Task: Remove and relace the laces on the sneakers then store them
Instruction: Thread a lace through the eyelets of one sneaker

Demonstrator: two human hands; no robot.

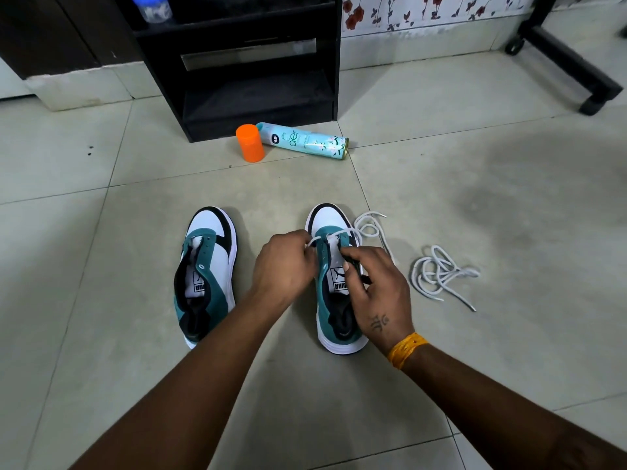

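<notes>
Two teal, white and black sneakers stand side by side on the tiled floor, toes pointing away from me. The left sneaker (207, 273) has no lace in its eyelets. Over the right sneaker (334, 300), my left hand (283, 266) pinches a white lace (368, 228) near the lowest eyelets. This lace runs through the front eyelets and trails in loops on the floor to the right of the toe. My right hand (380, 293) grips the right eyelet flap of that shoe. A second white lace (441, 274) lies loose in a tangle on the floor further right.
An orange cap (250, 143) and a light-blue spray can (305, 140) lie on the floor ahead, in front of a black shelf unit (237, 62). A black furniture leg (570, 59) stands at the far right, by a floral wall.
</notes>
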